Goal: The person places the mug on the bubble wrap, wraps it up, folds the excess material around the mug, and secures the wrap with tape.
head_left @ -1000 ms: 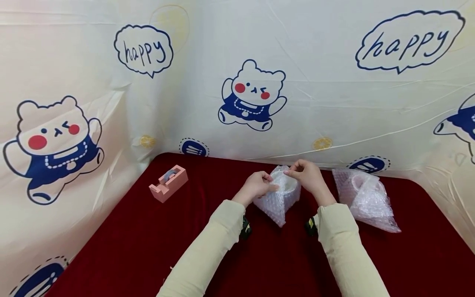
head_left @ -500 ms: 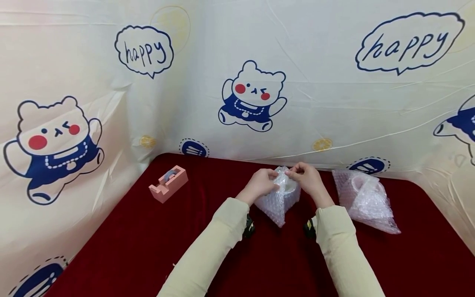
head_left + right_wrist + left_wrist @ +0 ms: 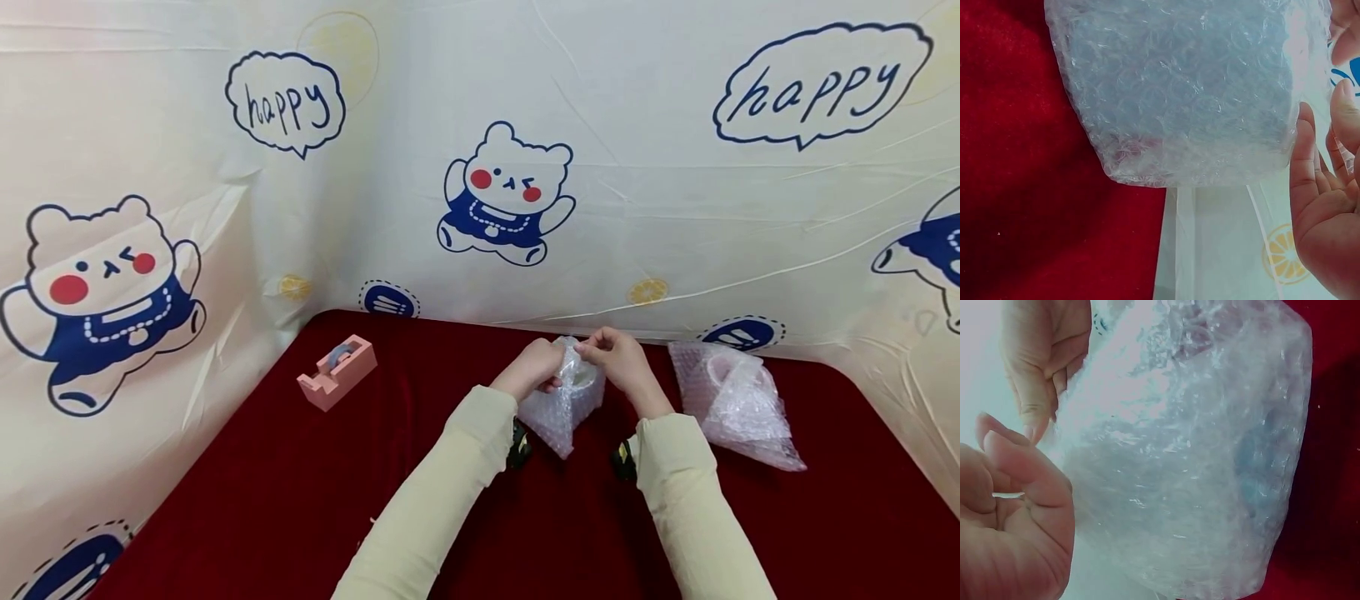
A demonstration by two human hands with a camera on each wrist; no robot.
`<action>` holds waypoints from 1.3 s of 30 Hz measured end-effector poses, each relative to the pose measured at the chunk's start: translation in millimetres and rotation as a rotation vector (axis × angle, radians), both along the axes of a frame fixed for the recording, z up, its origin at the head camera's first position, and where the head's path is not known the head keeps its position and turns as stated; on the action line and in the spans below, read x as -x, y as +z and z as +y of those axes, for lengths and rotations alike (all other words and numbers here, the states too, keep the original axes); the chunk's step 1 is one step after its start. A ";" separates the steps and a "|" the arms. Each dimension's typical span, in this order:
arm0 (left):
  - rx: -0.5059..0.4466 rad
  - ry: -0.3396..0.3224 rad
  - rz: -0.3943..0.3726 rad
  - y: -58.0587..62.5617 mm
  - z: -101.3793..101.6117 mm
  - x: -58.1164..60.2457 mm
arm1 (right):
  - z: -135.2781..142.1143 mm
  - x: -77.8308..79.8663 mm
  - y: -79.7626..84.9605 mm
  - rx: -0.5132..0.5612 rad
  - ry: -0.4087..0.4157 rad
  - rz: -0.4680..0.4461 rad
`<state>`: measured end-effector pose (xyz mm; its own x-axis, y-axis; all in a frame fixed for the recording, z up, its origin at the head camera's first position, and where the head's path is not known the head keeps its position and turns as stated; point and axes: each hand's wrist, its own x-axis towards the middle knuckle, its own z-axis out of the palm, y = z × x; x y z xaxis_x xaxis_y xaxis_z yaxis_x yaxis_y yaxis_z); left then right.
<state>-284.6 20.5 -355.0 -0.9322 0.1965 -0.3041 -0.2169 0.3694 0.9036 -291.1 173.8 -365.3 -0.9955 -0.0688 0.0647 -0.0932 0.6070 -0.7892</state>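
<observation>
A parcel of clear bubble wrap (image 3: 558,417) stands on the red cloth between both hands, and a pale, round-rimmed thing shows through it. Its folds gather upward, with one corner pointing at the person. My right hand (image 3: 622,362) pinches the gathered top between thumb and fingers; in the left wrist view its thumb (image 3: 1034,419) lies at the wrap's edge. My left hand (image 3: 536,367) is at the parcel's left side. In the left wrist view that hand (image 3: 1019,519) has curled fingers against the wrap, but I cannot tell whether they grip any of it.
A pink tape dispenser (image 3: 337,372) with a roll of tape stands at the back left. At the right lies a second bubble-wrapped parcel (image 3: 738,408). Behind the red cloth (image 3: 285,500) hangs a white printed curtain (image 3: 637,167).
My left hand has shifted right along the parcel and turned, its fingers now more curled and tucked under. My right hand stays at the top of the wrap.
</observation>
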 end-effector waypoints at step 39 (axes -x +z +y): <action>-0.125 -0.076 -0.020 -16.2 -4.4 2.8 | 0.2 -0.6 5.8 0.039 -0.033 -0.115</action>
<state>-287.4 16.1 -371.2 -0.9072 0.3036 -0.2913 -0.2112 0.2700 0.9394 -290.4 174.0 -359.5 -0.9982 -0.0357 -0.0485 0.0191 0.5765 -0.8169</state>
